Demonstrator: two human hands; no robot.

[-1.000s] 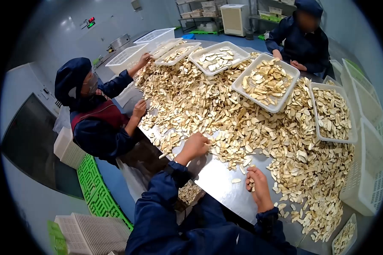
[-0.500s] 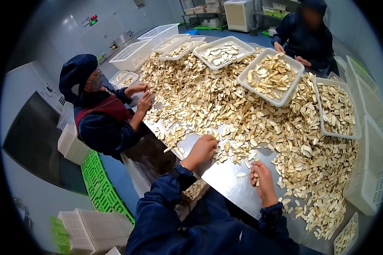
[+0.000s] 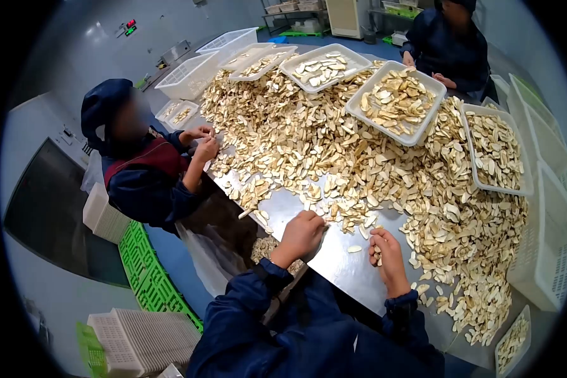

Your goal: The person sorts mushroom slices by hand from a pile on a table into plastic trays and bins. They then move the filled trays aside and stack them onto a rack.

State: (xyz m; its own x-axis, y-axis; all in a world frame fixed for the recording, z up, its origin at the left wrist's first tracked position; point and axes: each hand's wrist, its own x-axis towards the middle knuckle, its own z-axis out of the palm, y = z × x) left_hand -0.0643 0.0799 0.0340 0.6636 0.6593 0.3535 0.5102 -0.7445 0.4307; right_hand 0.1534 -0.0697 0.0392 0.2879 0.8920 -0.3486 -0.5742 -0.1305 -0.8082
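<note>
A large heap of pale dried slices with brownish edges point(image 3: 334, 145) covers much of the metal table point(image 3: 343, 268). My left hand point(image 3: 303, 234) is closed, back upward, over the table's front edge beside the nearest slices; what its fingers hold, if anything, is hidden. My right hand point(image 3: 388, 257) is curled, palm turned inward, at the near side of the heap. Between its fingers and palm, pale slices show in part. A single pale slice point(image 3: 355, 249) lies on the bare metal between my hands.
White trays of slices point(image 3: 397, 132) rest on the heap, with another tray point(image 3: 528, 186) at right. White perforated crates point(image 3: 542, 277) line the right side. One co-worker point(image 3: 148, 170) handles something small at left; another point(image 3: 450, 47) sits across. Stacked trays point(image 3: 142, 340) stand lower left.
My left hand has drawn back from the slices toward the table's front edge, still closed. My right hand stays nearly in place. The whole view has shifted slightly.
</note>
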